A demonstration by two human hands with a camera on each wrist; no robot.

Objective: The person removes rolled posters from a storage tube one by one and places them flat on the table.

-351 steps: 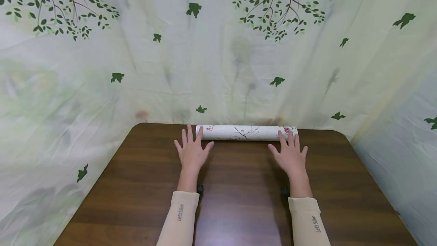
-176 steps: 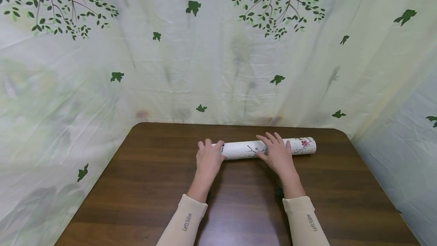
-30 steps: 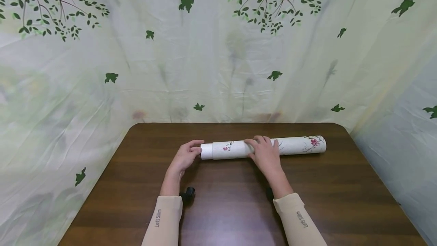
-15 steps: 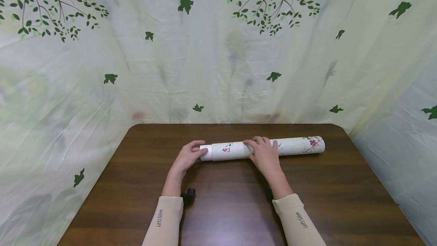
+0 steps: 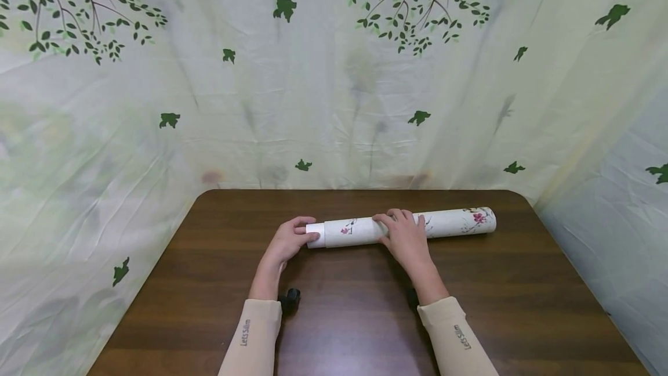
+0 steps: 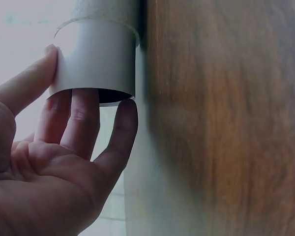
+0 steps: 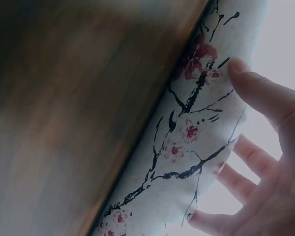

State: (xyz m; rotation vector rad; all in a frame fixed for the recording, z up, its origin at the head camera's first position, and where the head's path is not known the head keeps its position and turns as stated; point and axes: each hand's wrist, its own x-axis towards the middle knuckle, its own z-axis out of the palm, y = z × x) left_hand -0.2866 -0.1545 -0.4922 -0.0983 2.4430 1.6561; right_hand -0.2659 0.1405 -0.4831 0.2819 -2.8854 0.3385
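A white wallpaper roll (image 5: 451, 223) printed with pink blossoms and dark branches lies across the table, its right end slightly farther back. From its left end sticks out a short plain white core tube (image 5: 316, 235). My left hand (image 5: 283, 241) pinches this tube. In the left wrist view the thumb presses the outside of the tube (image 6: 96, 61), while two fingers reach in at its open end and another touches the rim. My right hand (image 5: 408, 242) grips the roll near its middle, fingers over the top; in the right wrist view its thumb and fingertips touch the printed surface (image 7: 187, 132).
The brown wooden table (image 5: 344, 318) has rounded back corners. Behind it hangs a pale curtain (image 5: 334, 103) with leaf and branch prints, which also runs down both sides. A small black device (image 5: 290, 300) shows at the left wrist.
Earlier the roll lay at the table's back edge under spread hands. It came nearer and rightward. My left hand shifted to its left end, and its thumb has just moved onto the core tube.
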